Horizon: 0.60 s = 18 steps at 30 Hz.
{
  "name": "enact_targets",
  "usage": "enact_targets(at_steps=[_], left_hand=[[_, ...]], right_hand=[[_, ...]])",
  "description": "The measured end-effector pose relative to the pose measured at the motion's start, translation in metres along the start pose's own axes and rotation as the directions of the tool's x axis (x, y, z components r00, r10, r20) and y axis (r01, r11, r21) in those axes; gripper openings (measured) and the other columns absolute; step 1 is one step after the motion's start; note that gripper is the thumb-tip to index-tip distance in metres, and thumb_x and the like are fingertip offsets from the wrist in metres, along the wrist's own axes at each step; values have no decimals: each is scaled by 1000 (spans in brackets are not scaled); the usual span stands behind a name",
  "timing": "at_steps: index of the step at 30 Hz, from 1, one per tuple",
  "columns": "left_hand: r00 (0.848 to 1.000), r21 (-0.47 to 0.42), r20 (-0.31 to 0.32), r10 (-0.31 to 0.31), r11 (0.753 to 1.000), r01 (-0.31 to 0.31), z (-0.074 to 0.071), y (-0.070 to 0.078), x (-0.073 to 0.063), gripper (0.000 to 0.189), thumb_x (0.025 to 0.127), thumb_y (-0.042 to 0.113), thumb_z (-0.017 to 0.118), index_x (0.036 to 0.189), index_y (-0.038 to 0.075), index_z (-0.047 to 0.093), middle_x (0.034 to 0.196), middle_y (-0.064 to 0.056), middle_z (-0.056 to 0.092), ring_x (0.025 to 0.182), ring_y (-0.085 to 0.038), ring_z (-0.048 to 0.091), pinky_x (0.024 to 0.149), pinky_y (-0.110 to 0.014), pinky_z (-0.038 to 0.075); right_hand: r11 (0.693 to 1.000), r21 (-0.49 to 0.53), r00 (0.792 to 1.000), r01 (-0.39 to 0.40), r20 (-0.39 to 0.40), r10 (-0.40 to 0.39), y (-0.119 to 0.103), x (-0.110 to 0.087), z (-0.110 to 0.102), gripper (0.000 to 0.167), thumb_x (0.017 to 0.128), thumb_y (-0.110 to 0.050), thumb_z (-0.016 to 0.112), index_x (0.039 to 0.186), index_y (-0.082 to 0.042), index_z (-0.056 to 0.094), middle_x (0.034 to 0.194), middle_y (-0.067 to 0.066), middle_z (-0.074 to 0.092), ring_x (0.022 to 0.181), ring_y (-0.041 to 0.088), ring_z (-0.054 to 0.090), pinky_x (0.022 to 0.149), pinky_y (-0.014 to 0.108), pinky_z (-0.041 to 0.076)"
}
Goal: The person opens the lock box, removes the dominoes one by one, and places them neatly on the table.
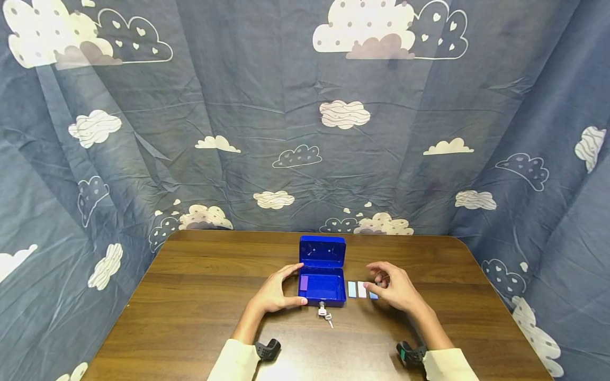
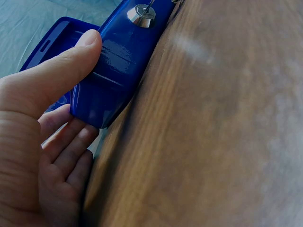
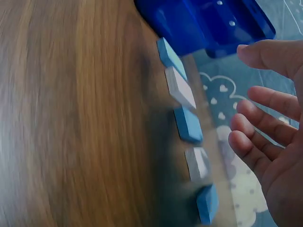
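A blue metal cash box [image 1: 336, 304] stands with its lid [image 1: 322, 251] raised. A purple block [image 1: 304, 283] lies inside, along the left wall. My left hand [image 1: 274, 292] grips the box's left end, thumb [image 2: 71, 59] at the front edge and fingers [image 2: 71, 142] around the far side. Over a row of small blocks to the right of the box hovers my right hand [image 1: 395, 287], fingers loosely bent, holding nothing. The row has a light blue block [image 3: 171, 57], a white block [image 3: 180, 87], a blue block [image 3: 188, 125] and more, partly hidden by that hand in the head view.
A key [image 1: 322, 311] sits in the lock [image 2: 141, 16] on the box's front, and a second key [image 1: 330, 319] hangs from it onto the wooden table [image 1: 209, 280]. Behind the table hangs a dark blue curtain [image 1: 248, 106] with cloud prints.
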<state>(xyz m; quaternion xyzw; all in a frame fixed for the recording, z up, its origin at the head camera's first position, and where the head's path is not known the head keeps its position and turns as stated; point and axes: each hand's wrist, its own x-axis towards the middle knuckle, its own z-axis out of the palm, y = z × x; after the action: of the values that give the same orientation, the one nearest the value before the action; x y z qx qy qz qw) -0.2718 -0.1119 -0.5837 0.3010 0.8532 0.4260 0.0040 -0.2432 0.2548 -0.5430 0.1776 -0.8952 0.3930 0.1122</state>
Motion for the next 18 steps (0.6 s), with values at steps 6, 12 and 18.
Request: enact_targets(at_steps=[6,12,18], left_hand=[[1000,3,-1,-9,1000,9,0,-1,0,95,74,43,89,155,17,47,152,-5,55,138,-25,54,117,-52,42],[1000,5,-4,-14,1000,14,0,-1,-1,94,75,43,89,155,17,47,152,-6,56,139,-26,53,117,-52,42],[1000,3,0,-15,1000,15,0,0,0,94,75,42,89,155,16,47,152,-6,55,140,-26,52,117,-52,42]], right_hand=[[999,33,999,38,11,-38,-13,7,11,39,83,-15,84,117,-2,70,98,17,70,79,28,64,65,36,58],[996,43,997,76,31,-77,-20,16,22,40,83,-14,84,117,-2,70,99,17,70,81,28,65,67,38,59],[994,52,994,94,46,-96,-30,22,28,42,82,-15,85,118,2,69,100,17,71,82,31,65,67,38,59]])
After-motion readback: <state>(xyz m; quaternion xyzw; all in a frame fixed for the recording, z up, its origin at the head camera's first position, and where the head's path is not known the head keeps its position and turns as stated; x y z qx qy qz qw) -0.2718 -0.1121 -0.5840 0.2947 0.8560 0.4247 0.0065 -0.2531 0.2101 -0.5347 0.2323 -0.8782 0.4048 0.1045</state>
